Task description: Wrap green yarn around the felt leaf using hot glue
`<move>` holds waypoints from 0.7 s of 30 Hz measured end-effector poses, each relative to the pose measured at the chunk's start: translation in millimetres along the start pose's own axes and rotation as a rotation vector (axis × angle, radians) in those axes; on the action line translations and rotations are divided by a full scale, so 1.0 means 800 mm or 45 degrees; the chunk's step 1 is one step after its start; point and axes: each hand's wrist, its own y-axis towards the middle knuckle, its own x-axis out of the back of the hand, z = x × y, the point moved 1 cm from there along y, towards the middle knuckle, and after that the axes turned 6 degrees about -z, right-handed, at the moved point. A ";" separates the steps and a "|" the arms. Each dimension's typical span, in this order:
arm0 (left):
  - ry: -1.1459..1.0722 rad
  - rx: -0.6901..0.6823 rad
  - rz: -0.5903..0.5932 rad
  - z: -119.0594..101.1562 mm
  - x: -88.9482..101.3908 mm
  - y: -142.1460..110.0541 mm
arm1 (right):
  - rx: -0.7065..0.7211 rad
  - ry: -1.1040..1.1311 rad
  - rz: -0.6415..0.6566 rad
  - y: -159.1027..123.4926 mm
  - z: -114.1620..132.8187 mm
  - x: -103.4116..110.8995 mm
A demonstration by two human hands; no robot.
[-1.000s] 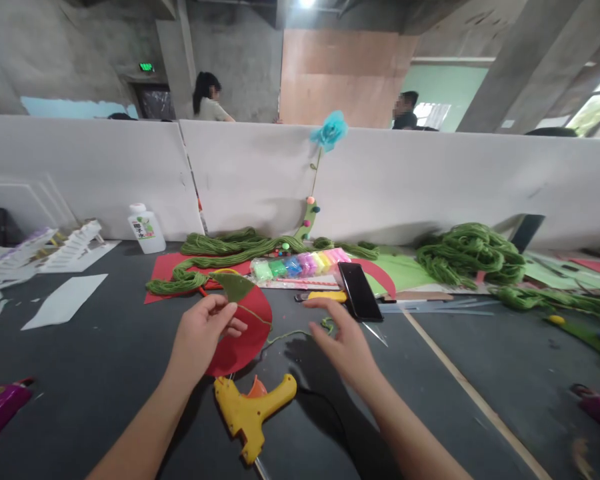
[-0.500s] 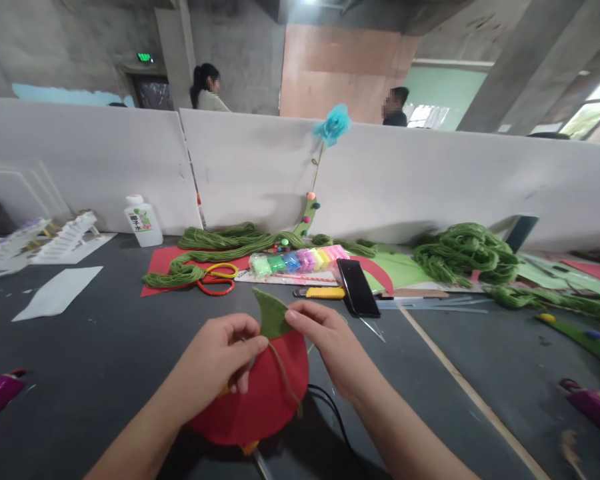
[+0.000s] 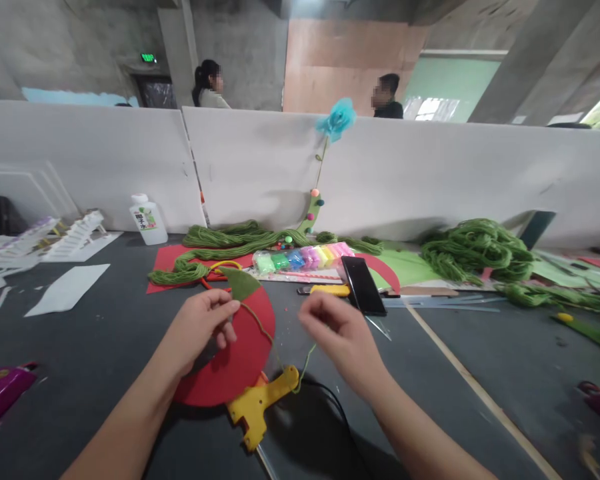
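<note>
My left hand is closed on the upper edge of a round red cutout, close to its pointed green leaf. A green yarn strand runs from the fingertips across the red face. Under the cutout lies a yellow glue gun, partly covered by it. My right hand hovers to the right of the cutout, apart from it, with fingers curled together. A thin yarn end rises beside the glue gun toward this hand; whether the fingers grip it is hidden.
Behind lie yellow-handled scissors, clay packets, a yellow cutter, a phone and green yarn. A bottle stands back left. Purple glue guns lie at both sides. A black cable crosses the table.
My left hand has moved up and left with the red cutout, uncovering the yellow glue gun. My right hand has let go of the leaf and moved right.
</note>
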 end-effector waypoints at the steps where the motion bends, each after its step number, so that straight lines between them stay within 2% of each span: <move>1: -0.030 -0.003 -0.053 0.002 0.006 0.007 | 0.025 -0.041 0.145 -0.009 0.003 -0.003; 2: -0.058 -0.006 -0.096 0.004 0.011 0.012 | 0.058 -0.106 0.368 -0.019 0.004 -0.008; 3: -0.086 -0.011 -0.132 0.006 0.015 0.017 | 0.181 -0.332 0.618 -0.030 0.003 -0.017; 4: -0.110 -0.016 -0.160 0.008 0.017 0.020 | 0.292 -0.554 0.777 -0.038 -0.001 -0.026; 6: -0.152 -0.029 -0.201 0.010 0.019 0.023 | 0.507 -0.922 0.767 -0.050 -0.016 -0.045; 8: -0.190 -0.058 -0.241 0.011 0.017 0.023 | 0.677 -1.172 0.725 -0.054 -0.035 -0.063; 11: -0.235 -0.129 -0.318 0.011 0.014 0.024 | 0.737 -1.328 0.699 -0.054 -0.057 -0.079; 14: -0.268 -0.209 -0.428 0.010 0.018 0.029 | 0.719 -1.324 0.700 -0.051 -0.054 -0.074; 16: -0.286 -0.249 -0.508 0.010 0.026 0.035 | 0.699 -1.184 0.787 -0.047 -0.040 -0.061; 18: -0.293 -0.250 -0.561 0.009 0.036 0.039 | 0.553 -0.774 0.988 -0.041 -0.021 -0.045; 21: -0.262 -0.152 -0.500 0.005 0.045 0.036 | 0.329 -0.345 0.980 -0.026 0.001 -0.018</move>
